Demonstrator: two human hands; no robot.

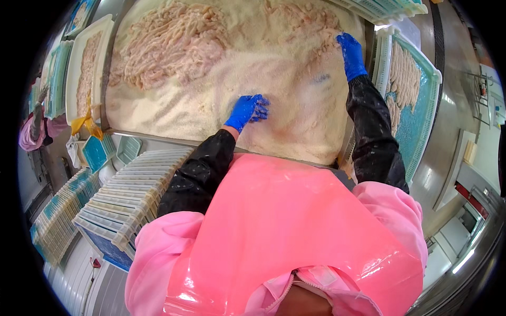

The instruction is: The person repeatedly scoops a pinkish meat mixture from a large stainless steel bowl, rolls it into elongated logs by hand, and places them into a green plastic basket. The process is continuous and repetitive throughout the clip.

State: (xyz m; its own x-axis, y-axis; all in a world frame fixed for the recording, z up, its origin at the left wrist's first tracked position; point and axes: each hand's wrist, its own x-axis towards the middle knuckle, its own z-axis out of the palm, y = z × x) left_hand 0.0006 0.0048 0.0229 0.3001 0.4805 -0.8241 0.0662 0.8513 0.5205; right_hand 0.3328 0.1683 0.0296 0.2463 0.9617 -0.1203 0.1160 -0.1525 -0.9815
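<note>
Before me lies a wide metal-edged trough spread with pale breadcrumbs (166, 114). My left hand (248, 110), in a blue glove, hovers low over or touches the crumbs at the middle. Its fingers are bent and slightly apart, crumbs cling to them, and no strip shows in them. My right hand (351, 55), also blue-gloved, is at the trough's right side, beside a heap of crumb-dusted raw meat strips (304, 25). Its fingertips point away from me, and its palm is hidden. A larger pile of pale pink raw meat strips (178, 43) lies at the far left.
To the right, a plastic tray with a blue base (413, 130) holds rows of coated strips (403, 75). A white tray (73, 79) with more meat stands left. Stacked plastic trays (134, 193) rise beside my left arm. Another person's sleeve (36, 122) shows far left.
</note>
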